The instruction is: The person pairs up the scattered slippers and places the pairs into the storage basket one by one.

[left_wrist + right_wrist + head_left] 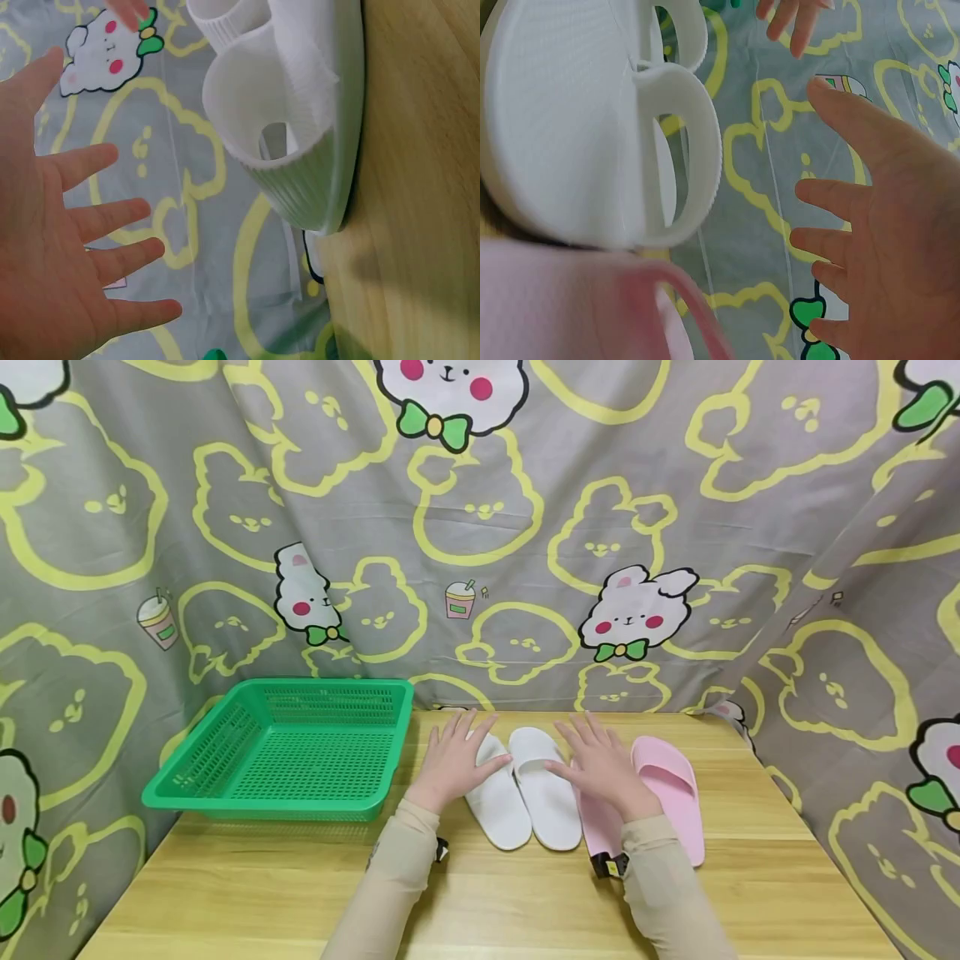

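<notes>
My left hand (pixel 453 762) and right hand (pixel 603 768) are spread wide. White slippers (pixel 547 802) and pink slippers (pixel 678 806) lie near them on the table (pixel 517 906).

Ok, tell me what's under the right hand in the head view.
Beneath the right hand lies a pink slipper: part of its near half shows, but its far end is covered.

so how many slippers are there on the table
4: one white slipper on the left, another white slipper just right of it, a pink slipper partly hidden by the right hand, and another pink slipper furthest right. None seems fully hidden.
</notes>
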`<state>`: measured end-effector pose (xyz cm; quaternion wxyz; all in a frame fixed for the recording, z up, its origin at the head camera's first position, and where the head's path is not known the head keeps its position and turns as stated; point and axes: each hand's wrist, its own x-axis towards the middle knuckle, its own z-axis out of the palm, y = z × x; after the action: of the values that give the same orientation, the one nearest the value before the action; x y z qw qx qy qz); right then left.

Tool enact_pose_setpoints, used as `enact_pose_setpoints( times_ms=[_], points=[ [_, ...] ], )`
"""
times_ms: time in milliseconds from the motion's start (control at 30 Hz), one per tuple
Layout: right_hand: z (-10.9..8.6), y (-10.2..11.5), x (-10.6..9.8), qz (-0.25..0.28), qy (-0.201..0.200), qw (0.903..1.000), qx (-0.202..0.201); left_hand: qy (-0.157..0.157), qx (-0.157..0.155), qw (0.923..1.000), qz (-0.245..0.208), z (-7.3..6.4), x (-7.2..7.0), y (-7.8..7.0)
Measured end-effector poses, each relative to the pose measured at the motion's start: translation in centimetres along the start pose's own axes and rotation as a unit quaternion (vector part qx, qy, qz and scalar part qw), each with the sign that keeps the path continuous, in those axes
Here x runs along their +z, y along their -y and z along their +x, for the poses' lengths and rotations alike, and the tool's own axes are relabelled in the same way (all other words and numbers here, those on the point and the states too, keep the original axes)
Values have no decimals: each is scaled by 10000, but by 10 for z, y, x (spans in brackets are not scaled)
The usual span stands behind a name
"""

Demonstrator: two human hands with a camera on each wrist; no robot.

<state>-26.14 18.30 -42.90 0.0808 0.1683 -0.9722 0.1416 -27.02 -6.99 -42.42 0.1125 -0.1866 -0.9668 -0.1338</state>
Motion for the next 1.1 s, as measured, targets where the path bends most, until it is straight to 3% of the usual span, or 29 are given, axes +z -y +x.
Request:
enact_pose_setpoints(
  times_ms=[400, 833, 1100],
  points=[
    [16, 5, 17, 215, 227, 9995, -62, 101, -112, 9998, -116, 6, 10, 11],
    [30, 12, 24, -13, 488, 9986, -188, 376, -343, 9983, -279, 12, 28, 19],
    [38, 11, 30, 124, 761, 9969, -147, 515, -445, 9968, -407, 14, 29, 19]
  ],
)
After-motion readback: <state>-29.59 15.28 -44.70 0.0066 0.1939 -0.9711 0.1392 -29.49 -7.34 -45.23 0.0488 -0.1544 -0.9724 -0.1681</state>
